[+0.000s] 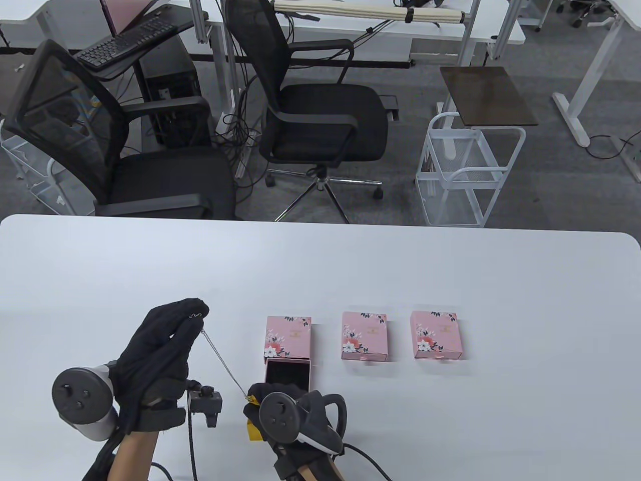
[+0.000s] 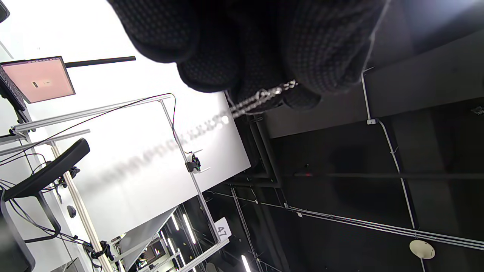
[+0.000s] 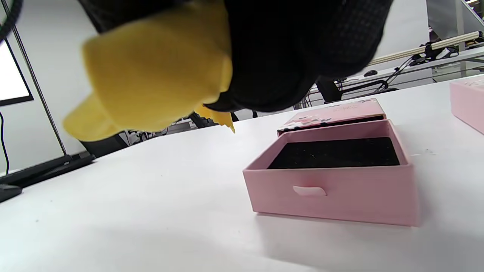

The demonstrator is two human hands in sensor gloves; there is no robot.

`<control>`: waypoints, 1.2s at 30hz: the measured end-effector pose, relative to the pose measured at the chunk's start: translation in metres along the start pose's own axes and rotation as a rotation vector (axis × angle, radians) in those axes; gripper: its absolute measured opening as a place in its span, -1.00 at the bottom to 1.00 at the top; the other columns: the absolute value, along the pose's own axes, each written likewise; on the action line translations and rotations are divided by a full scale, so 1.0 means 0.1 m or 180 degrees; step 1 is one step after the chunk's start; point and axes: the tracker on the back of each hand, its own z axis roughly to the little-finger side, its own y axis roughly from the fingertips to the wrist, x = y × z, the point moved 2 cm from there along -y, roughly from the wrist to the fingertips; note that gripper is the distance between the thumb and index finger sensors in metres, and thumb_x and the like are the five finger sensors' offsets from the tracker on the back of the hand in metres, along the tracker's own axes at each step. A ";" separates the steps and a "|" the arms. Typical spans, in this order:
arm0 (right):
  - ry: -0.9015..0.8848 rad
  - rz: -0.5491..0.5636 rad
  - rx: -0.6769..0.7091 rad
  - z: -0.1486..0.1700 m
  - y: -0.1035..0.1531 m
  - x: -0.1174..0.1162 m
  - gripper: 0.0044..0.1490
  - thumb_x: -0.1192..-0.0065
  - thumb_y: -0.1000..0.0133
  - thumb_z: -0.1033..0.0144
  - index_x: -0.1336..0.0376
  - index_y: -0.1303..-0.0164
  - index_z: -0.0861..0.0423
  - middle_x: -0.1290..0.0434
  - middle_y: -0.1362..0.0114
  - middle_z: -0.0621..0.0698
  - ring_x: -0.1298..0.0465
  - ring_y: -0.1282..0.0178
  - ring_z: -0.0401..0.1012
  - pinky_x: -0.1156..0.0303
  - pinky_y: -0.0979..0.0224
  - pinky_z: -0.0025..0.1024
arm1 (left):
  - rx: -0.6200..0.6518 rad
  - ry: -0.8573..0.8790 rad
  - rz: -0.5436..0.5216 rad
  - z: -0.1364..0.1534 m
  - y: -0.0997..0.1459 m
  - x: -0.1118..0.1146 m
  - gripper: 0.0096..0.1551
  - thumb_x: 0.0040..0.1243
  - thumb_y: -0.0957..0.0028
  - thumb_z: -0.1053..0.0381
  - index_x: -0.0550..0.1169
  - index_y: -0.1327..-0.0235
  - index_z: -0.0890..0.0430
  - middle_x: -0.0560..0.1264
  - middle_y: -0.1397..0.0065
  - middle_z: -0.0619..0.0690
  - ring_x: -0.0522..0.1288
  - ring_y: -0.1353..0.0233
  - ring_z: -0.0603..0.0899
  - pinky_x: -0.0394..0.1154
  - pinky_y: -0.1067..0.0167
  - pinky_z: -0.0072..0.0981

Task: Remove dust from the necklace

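A thin silver necklace chain (image 1: 220,356) runs taut between my two hands above the table. My left hand (image 1: 165,350) pinches its upper end, and the chain shows between those fingertips in the left wrist view (image 2: 261,96). My right hand (image 1: 280,411) grips a yellow cloth (image 1: 253,430) wrapped around the chain's lower end; the cloth is large in the right wrist view (image 3: 151,71). The open pink drawer box (image 1: 287,373) with black lining stands just beyond my right hand and shows empty in the right wrist view (image 3: 336,170).
Two closed pink floral boxes (image 1: 364,335) (image 1: 435,334) stand in a row to the right of the open one. The white table (image 1: 450,270) stretches wide behind them. Office chairs (image 1: 320,110) and a wire cart (image 1: 470,170) stand beyond the far edge.
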 end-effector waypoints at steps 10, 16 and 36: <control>0.0011 0.0309 -0.0199 0.20 0.03 0.24 -0.49 -0.34 -0.32 0.08 -0.35 -0.38 0.10 -0.58 -0.21 0.19 -0.61 0.00 0.04 -0.54 -0.14 -0.10 | -0.0158 -0.0062 0.0096 0.06 -0.01 0.00 -0.64 0.39 -0.11 -0.17 0.74 -0.11 -0.14 0.70 -0.24 -0.09 0.56 -0.28 0.10 0.55 -0.19 -0.08; -0.0573 0.0472 -0.0543 0.61 0.11 0.58 -0.47 -0.31 -0.34 0.09 -0.33 -0.42 0.12 -0.56 -0.25 0.23 -0.60 -0.04 0.08 -0.52 -0.16 -0.06 | -0.0192 -0.0048 0.0212 0.08 0.01 0.11 -0.64 0.39 -0.11 -0.17 0.74 -0.11 -0.14 0.70 -0.23 -0.09 0.56 -0.28 0.10 0.55 -0.19 -0.08; 0.0732 -0.1142 -0.1218 1.33 0.11 -0.09 -0.29 -0.31 -0.34 0.09 -0.16 -0.64 0.10 -0.29 -0.56 0.36 -0.38 -0.38 0.25 -0.34 -0.42 0.11 | -0.0053 -0.0148 0.0568 0.02 0.13 0.45 -0.64 0.39 -0.11 -0.17 0.75 -0.11 -0.14 0.70 -0.23 -0.06 0.56 -0.28 0.10 0.55 -0.19 -0.07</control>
